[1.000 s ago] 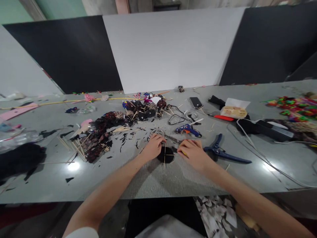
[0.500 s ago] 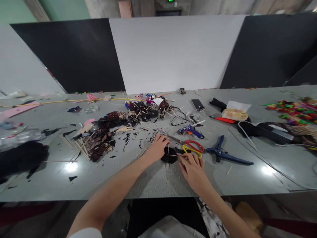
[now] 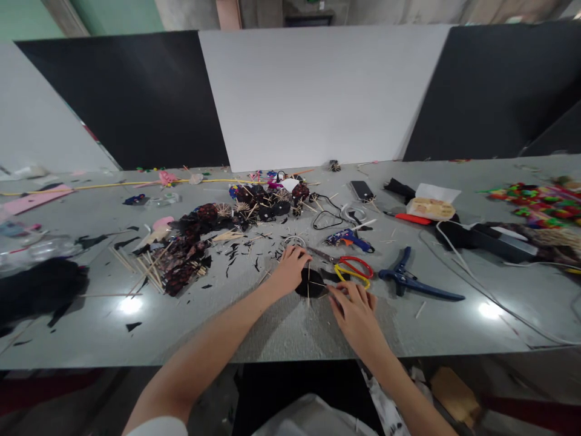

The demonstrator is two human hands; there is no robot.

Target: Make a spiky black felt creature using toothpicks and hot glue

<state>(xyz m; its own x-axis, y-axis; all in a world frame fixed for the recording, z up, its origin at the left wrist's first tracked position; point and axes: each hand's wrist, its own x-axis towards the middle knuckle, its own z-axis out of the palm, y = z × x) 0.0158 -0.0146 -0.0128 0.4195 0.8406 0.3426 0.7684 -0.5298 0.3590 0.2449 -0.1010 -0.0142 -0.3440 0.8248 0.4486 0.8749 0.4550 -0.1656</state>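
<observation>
A black round disc [image 3: 307,289] lies on the table in front of me, with thin wooden sticks [image 3: 316,283] across it. At its upper left edge, my left hand [image 3: 290,271] is closed, the fingertips holding the disc's rim. My right hand [image 3: 356,307] is on the other side, thumb and forefinger pinched on the outer end of the stick that points right. Scissors with red and yellow handles [image 3: 356,266] rest just beyond the right hand. A blue glue gun [image 3: 354,240] lies behind them.
Dark blue cutters [image 3: 403,277] lie to the right. Left of my hands are a pile of dark patterned fabric [image 3: 184,263], loose sticks [image 3: 152,266] and black scraps. Finished-looking black discs with sticks [image 3: 275,210] sit further back, near a phone [image 3: 362,191] and a tissue pack [image 3: 430,208].
The right hand has shifted very slightly toward me, and the stick in its fingers now slants a little downward to the right. The left hand stays at the disc's edge.
</observation>
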